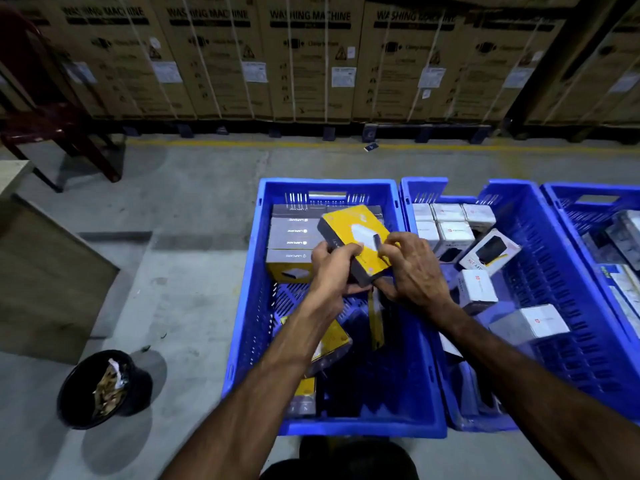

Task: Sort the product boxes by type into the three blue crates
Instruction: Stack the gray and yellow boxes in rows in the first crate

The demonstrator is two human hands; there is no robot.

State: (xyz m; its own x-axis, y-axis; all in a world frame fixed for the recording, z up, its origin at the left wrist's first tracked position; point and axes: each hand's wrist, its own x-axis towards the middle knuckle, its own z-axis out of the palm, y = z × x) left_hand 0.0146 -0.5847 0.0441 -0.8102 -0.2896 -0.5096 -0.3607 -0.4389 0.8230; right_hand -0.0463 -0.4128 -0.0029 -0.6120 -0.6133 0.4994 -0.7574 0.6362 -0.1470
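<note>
Concrete warehouse floor [194, 209] carries three blue crates. Left hand [332, 268] and right hand [412, 268], fingers clamped on its edges, hold a yellow-and-grey product box [349, 233] above the left crate [252, 271], probably aligning it with the stacked matching boxes [294, 237] inside.

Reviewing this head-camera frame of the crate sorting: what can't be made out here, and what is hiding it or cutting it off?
- Near end of the yellow box: covered by the left hand and right hand that hold it.
- Loose yellow boxes in the left crate: partly hidden under the left forearm.
- Right crate: cut off by the frame's right edge; its contents are blurred.
- Labels on the white boxes in the middle crate: too small to read.
</note>
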